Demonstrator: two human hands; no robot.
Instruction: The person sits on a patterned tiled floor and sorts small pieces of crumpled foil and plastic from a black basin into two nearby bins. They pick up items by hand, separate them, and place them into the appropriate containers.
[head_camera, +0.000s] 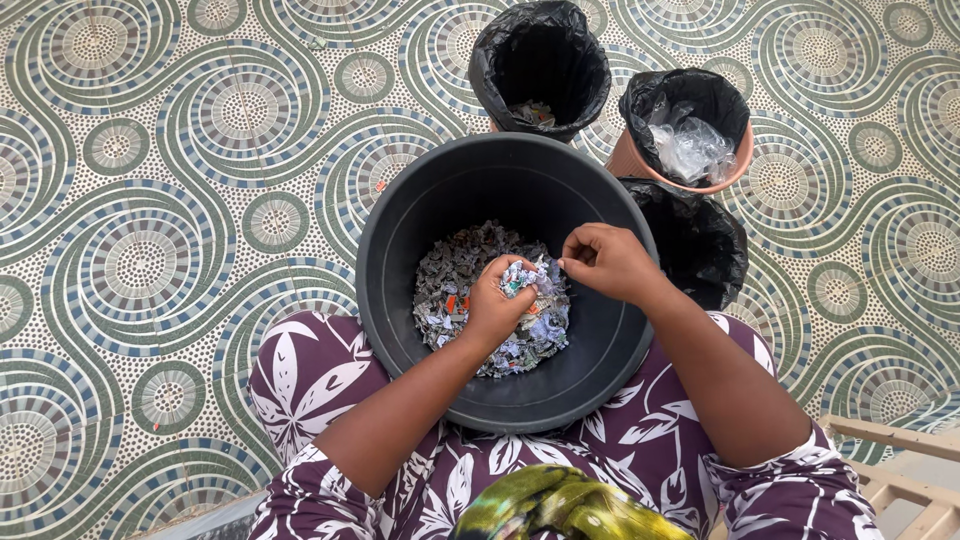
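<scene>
A large black tub (400, 215) sits between my knees, and a heap of small mixed scraps (450, 275) covers its bottom. Inside the tub, my left hand (492, 305) holds a handful of crumpled scraps (522, 275), mostly blue and white. My right hand (605, 260) hovers just right of that handful, fingertips pinched together at its edge. Whether a tiny piece sits between those fingertips is too small to tell.
Three smaller bins lined with black bags stand behind and right of the tub: one with scraps at the bottom (540, 60), one with clear plastic (690, 125), one dark (700, 245). Patterned mosaic floor (150, 200) surrounds them. A wooden frame (900, 470) lies at lower right.
</scene>
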